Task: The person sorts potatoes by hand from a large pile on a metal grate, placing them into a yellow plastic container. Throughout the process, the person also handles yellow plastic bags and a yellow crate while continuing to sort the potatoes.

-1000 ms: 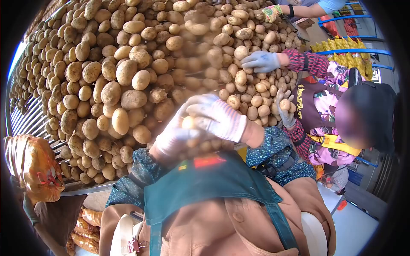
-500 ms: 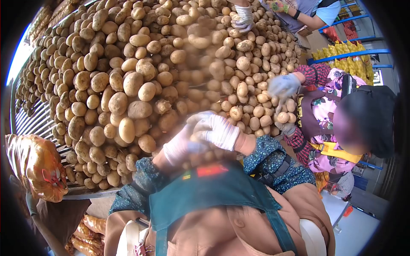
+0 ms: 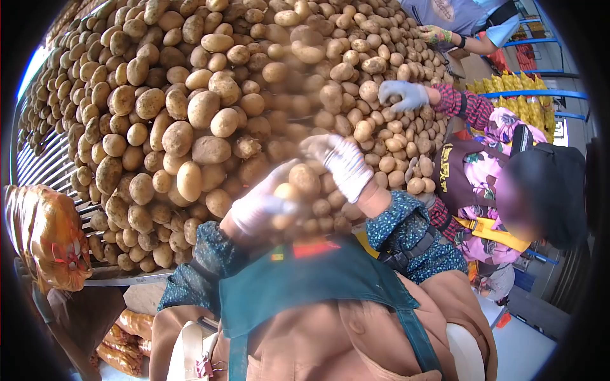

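Head view: here's the left hand in its pale, blurred glove, half closed, fingers and thumb curled about a small pale-yellow potato! Just beside it, between the two hands, sits a round brown potato. And the right hand, in white striped knit, loosely open, fingers bent; contact at its tips, can't tell. Beyond both spreads the heap of oval tan potatoes, covering a slatted grey metal table.

Teal apron with red patch, tan jacket, speckled dark-blue sleeves, hands in pale gloves
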`<state>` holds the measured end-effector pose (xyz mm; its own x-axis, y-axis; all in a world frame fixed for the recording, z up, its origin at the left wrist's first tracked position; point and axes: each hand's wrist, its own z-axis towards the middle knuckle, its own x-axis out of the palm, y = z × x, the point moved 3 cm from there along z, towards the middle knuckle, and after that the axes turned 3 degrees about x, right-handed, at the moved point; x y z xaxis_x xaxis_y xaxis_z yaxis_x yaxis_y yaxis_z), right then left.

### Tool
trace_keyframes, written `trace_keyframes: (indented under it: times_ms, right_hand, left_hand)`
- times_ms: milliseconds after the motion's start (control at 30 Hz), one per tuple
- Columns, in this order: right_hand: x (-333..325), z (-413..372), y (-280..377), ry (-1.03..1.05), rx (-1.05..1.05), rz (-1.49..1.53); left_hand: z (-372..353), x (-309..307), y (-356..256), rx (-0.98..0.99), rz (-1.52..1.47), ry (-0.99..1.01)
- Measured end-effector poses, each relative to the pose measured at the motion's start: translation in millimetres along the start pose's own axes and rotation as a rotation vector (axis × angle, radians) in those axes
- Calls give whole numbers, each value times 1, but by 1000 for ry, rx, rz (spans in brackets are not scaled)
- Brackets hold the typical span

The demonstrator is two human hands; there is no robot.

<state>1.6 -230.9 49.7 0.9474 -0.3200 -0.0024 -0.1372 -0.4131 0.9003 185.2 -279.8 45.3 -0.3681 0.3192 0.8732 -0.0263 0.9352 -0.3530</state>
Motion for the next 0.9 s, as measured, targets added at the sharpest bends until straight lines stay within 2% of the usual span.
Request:
trace_keyframes:
  times_ms: [33, 100, 133, 233, 300, 400, 500, 567, 633, 667, 767, 800, 900]
  right_hand:
    - [-16, 9, -6, -59, 166, -139]
    - [-17, 40, 18, 26, 107, -1401]
    - [-15, 50, 18, 22, -22, -1370]
    - [5, 87, -18, 56, -433, -1270]
    - [29, 119, -38, 170, -475, -1321]
    - [46, 127, -28, 212, -175, -1574]
    - [25, 121, -19, 128, -153, -1465]
    - [-6, 114, -28, -92, -223, -1073]
    - [-31, 111, -48, 17, -39, -274]
    - [-21, 93, -34, 103, 66, 289]
    - [-16, 79, -21, 363, 120, 846]
    - [-10, 76, -9, 400, 179, 944]
    - [-7, 104, -32, -67, 427, 604]
  left_hand:
    - [-4, -11, 9, 27, -98, -5]
    - [-10, -2, 7, 68, -291, -7]
    - [-10, -10, 13, 82, -286, 74]
    - [-15, 2, 11, 74, -302, -83]
    - [-15, -1, 14, 62, -344, -21]
    - [-15, -9, 19, 37, -370, 25]
    - [-25, -9, 13, 84, -339, 25]
    - [-32, -20, 15, 109, -331, -28]
    - [-29, -28, 20, 163, -335, -37]
    - [-28, -26, 20, 159, -340, -75]
    - [-19, -30, 23, 161, -343, -131]
    - [-18, -32, 24, 162, -342, -145]
    - [-19, -29, 20, 106, -323, -3]
